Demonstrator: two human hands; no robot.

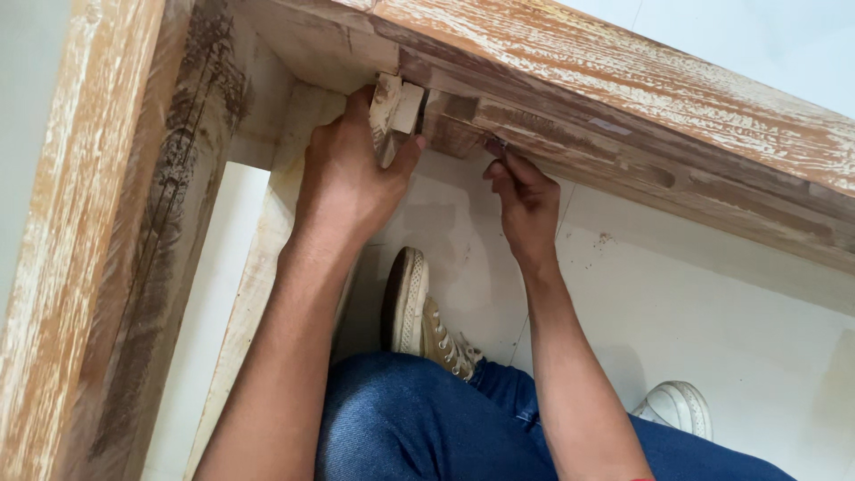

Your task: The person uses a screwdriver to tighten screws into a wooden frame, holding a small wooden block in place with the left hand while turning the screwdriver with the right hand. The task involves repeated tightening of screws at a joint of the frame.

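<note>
My left hand [347, 174] grips a small pale wooden block [392, 116] and presses it up into the inner corner of a whitewashed wooden frame [570, 62]. To its right, my right hand [525, 200] pinches a small dark object [492, 145] against the underside of the frame's rail [570, 147]; what the object is cannot be told. Both forearms reach up from below the frame.
A weathered wooden leg [107, 249] runs down the left side, and a paler inner leg [258, 267] stands behind my left arm. My blue-jeaned legs [419, 428] and two canvas shoes [423, 316], [679, 405] rest on the white floor [712, 303].
</note>
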